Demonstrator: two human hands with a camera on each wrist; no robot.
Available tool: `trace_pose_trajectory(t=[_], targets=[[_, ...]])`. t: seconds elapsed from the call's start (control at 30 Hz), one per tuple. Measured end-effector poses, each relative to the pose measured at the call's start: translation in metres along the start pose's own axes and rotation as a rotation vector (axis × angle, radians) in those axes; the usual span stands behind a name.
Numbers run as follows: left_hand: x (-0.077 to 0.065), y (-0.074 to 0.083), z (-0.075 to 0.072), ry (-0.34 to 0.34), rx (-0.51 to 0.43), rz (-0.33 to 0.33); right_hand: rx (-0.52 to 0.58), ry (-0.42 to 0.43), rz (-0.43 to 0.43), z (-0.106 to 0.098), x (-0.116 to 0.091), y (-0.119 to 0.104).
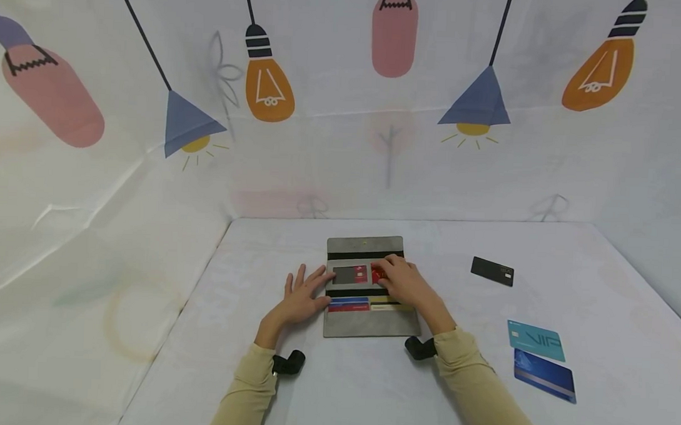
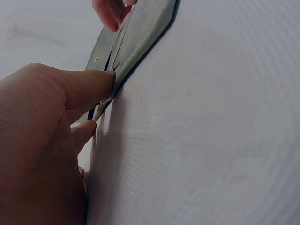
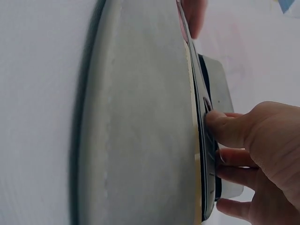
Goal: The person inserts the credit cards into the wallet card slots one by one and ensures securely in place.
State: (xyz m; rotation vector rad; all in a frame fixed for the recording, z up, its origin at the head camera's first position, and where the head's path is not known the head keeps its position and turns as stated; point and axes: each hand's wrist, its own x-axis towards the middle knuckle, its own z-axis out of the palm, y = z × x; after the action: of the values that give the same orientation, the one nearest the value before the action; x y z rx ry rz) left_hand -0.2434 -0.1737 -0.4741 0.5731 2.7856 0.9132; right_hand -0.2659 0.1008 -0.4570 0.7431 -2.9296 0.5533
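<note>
A grey card wallet (image 1: 370,326) lies unfolded on the white table, with several cards in its slots. My left hand (image 1: 299,302) rests at the wallet's left edge, fingers spread, the thumb touching the edge. In the left wrist view, the left thumb (image 2: 93,86) presses on that edge. Over the upper right slot, my right hand (image 1: 402,280) holds a red card (image 1: 376,274) with thumb and fingertips. The hand partly covers this card. Left of it sits a dark and red card (image 1: 349,275). In the right wrist view, the right thumb (image 3: 225,126) touches the inner panel.
To the right lie a black card (image 1: 492,271), a teal card (image 1: 535,340) and a blue card (image 1: 544,375), the last two nearly touching. A white cloth wall (image 1: 342,156) printed with lamps and bulbs stands behind the table.
</note>
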Motion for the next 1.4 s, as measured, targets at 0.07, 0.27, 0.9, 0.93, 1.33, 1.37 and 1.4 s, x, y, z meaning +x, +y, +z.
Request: trace_pose_trajectory(t=[0.07,0.27,0.9,0.93,1.33,1.37,1.4], targets=[[0.000,0.000,-0.001,0.002,0.000,-0.002,0.002,-0.004,0.004,0.000,0.002,-0.004],[-0.001,0.000,-0.001,0.001,0.005,-0.010,0.001,-0.014,-0.006,0.003,0.006,-0.008],[0.000,-0.002,0.001,0.011,0.006,-0.006,0.012,-0.215,0.145,-0.023,0.004,0.017],[0.001,-0.003,0.002,0.010,0.008,-0.006,0.020,-0.217,0.146,-0.023,0.005,0.017],[0.001,-0.004,0.003,0.009,0.024,-0.017,0.079,-0.208,0.099,-0.021,0.010,0.019],[0.001,-0.004,0.003,0.013,0.021,-0.015,0.082,-0.209,0.101,-0.021,0.010,0.019],[0.001,-0.003,0.003,0.015,0.021,-0.016,0.082,-0.207,0.097,-0.021,0.011,0.018]])
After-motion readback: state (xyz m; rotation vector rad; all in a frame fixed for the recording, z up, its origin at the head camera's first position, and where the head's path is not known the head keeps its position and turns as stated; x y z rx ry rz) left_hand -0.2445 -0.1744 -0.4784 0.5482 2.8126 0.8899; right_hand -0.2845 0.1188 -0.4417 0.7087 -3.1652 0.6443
